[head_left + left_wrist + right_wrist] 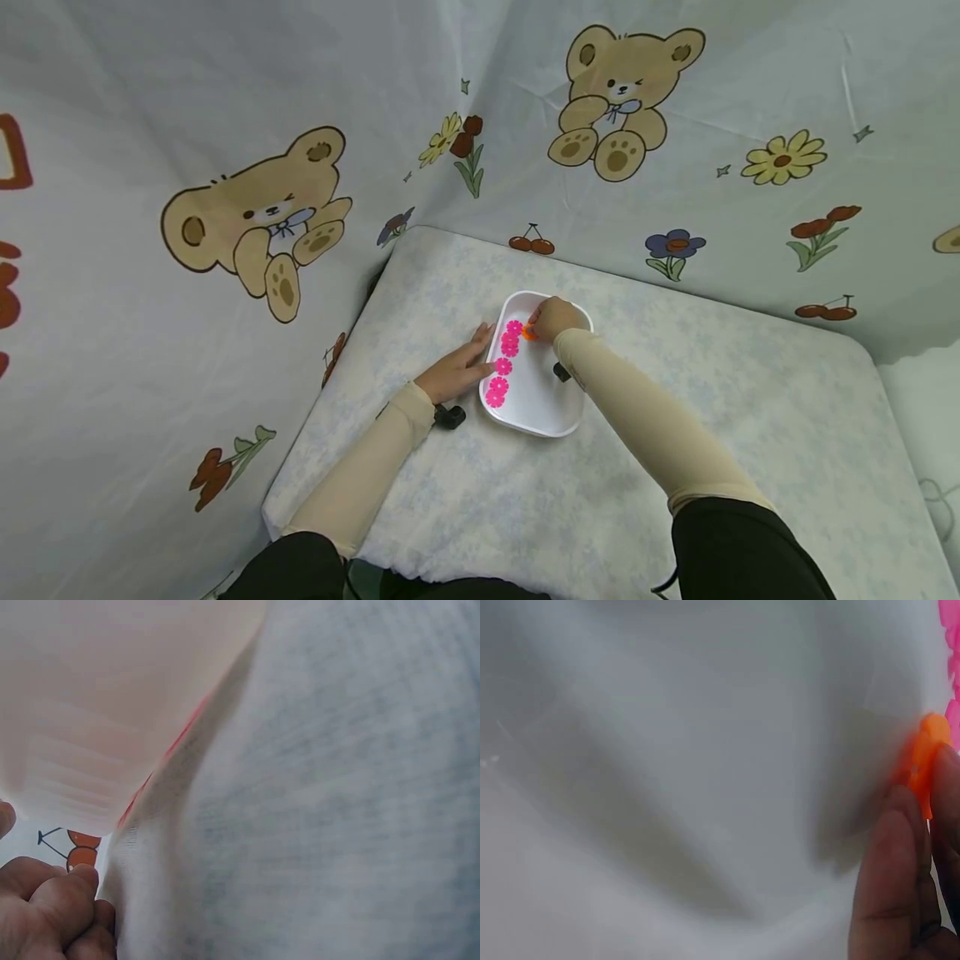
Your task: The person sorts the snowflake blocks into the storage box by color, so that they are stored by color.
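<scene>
A white tray [542, 400] with rounded corners lies on the table, with several pink flower-shaped pieces [503, 367] in a row along its left side. Inside its far end my right hand [557, 318] pinches an orange flower-shaped piece [528, 332] between thumb and fingers, close beside the pink row. The right wrist view shows the orange piece [928, 759] at the fingertips. My left hand [459, 367] lies along the tray's left edge with fingers extended and the thumb at the rim. Only curled-looking fingers [52, 911] of it show in the left wrist view, beneath the tray wall.
A pale patterned cloth covers the table [712, 400]. Behind and to the left hangs a white curtain [420, 50] printed with bears, flowers and cherries. Dark wrist cameras sit at the left wrist [450, 417] and the right wrist [561, 372].
</scene>
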`<action>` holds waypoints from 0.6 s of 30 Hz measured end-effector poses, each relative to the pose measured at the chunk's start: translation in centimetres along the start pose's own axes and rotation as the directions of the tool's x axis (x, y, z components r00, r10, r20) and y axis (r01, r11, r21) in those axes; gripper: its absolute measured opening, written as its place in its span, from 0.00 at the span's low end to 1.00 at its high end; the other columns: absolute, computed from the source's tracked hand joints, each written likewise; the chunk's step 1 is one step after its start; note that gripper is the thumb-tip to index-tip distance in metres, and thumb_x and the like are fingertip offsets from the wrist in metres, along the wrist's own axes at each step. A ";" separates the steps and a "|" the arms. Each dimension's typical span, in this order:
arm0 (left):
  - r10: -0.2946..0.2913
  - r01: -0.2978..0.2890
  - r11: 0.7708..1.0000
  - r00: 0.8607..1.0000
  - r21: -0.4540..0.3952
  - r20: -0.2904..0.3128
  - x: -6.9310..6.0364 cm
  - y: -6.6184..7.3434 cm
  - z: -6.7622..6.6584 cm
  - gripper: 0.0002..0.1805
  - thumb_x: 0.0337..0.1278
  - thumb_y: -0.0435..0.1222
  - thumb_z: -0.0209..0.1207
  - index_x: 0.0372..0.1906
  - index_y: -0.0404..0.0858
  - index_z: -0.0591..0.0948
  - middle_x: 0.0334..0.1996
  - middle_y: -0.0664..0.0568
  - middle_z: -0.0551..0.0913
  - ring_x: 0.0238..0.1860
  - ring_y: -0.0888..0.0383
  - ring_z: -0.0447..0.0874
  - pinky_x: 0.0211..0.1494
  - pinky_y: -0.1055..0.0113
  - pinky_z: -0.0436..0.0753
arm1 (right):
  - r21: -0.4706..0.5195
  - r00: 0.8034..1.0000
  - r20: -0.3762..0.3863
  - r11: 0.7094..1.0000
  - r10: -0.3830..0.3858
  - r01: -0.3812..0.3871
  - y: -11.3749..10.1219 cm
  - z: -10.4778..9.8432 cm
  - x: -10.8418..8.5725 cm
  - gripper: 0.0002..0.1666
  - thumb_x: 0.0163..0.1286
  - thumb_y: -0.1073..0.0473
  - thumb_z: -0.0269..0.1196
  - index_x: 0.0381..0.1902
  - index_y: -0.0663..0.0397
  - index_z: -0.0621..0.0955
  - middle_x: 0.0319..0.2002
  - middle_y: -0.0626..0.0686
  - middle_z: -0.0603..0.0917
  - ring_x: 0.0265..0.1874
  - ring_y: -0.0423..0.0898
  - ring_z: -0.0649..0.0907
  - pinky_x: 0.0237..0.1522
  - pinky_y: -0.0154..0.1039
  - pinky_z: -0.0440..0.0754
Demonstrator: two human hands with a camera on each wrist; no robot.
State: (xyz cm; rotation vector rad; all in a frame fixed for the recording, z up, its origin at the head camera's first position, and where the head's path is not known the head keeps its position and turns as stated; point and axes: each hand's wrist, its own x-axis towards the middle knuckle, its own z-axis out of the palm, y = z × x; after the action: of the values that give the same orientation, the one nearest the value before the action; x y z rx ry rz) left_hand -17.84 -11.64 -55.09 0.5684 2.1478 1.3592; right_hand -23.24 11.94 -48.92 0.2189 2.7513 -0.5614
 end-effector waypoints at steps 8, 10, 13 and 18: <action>-0.017 0.017 1.000 1.000 0.009 -0.001 -0.1 0.3 0.0 0.40 0.78 0.52 0.51 0.83 0.70 0.43 0.85 0.68 0.36 0.86 0.57 0.38 0.86 0.48 0.51 | 0.023 0.996 -0.080 0.999 -0.042 0.044 0.1 0.6 -0.2 0.08 0.66 0.56 0.72 0.38 0.53 0.88 0.38 0.54 0.90 0.34 0.49 0.82 0.41 0.41 0.78; -0.022 0.022 1.000 1.000 0.014 -0.003 -0.1 0.3 0.0 0.40 0.78 0.52 0.51 0.83 0.69 0.44 0.85 0.68 0.36 0.86 0.57 0.39 0.86 0.47 0.51 | 0.055 0.994 -0.093 0.997 -0.050 0.055 0.1 0.5 -0.5 0.07 0.66 0.57 0.72 0.39 0.55 0.89 0.38 0.55 0.90 0.36 0.50 0.82 0.42 0.42 0.79; -0.019 0.019 1.000 1.000 0.022 0.000 -0.1 0.2 0.1 0.40 0.78 0.52 0.51 0.84 0.66 0.44 0.85 0.68 0.36 0.86 0.56 0.38 0.86 0.46 0.51 | 0.108 0.993 -0.102 0.991 -0.064 0.075 0.1 0.0 -1.3 0.08 0.68 0.58 0.71 0.41 0.55 0.89 0.40 0.55 0.90 0.38 0.51 0.83 0.43 0.43 0.82; -0.002 0.001 0.999 1.000 0.036 0.020 -0.1 0.0 -0.3 0.41 0.80 0.52 0.49 0.86 0.60 0.43 0.85 0.66 0.34 0.86 0.56 0.37 0.86 0.47 0.50 | 0.197 0.997 -0.032 0.978 -0.064 0.069 0.8 -1.9 -3.1 0.08 0.69 0.58 0.72 0.43 0.55 0.90 0.38 0.55 0.90 0.37 0.49 0.86 0.41 0.40 0.85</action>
State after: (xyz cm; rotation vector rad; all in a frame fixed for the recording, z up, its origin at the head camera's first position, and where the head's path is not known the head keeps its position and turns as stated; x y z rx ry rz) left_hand -17.98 -11.89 -54.95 0.5916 2.1600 1.3112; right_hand -20.69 13.20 -46.50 0.1812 2.7351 -0.8579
